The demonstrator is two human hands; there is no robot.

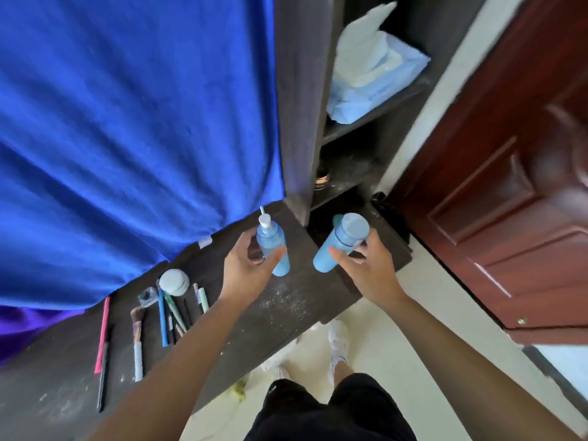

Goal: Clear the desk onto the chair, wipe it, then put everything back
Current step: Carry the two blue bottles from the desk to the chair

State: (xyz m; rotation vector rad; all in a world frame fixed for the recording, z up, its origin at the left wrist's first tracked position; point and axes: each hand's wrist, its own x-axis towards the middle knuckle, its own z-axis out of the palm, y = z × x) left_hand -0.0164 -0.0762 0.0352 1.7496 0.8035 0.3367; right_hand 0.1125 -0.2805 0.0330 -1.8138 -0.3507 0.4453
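Observation:
My left hand grips a light blue pump bottle with a white nozzle, held above the dark desk. My right hand grips a second light blue bottle with a flat cap, tilted over the desk's right end. On the desk to the left lie a round white jar, several pens and pencils, a makeup brush and a pink stick. White dust speckles the desk surface.
A blue cloth hangs behind the desk. A dark shelf unit at the back holds a blue and white packet. A red-brown door stands at the right. My feet are on the pale floor below.

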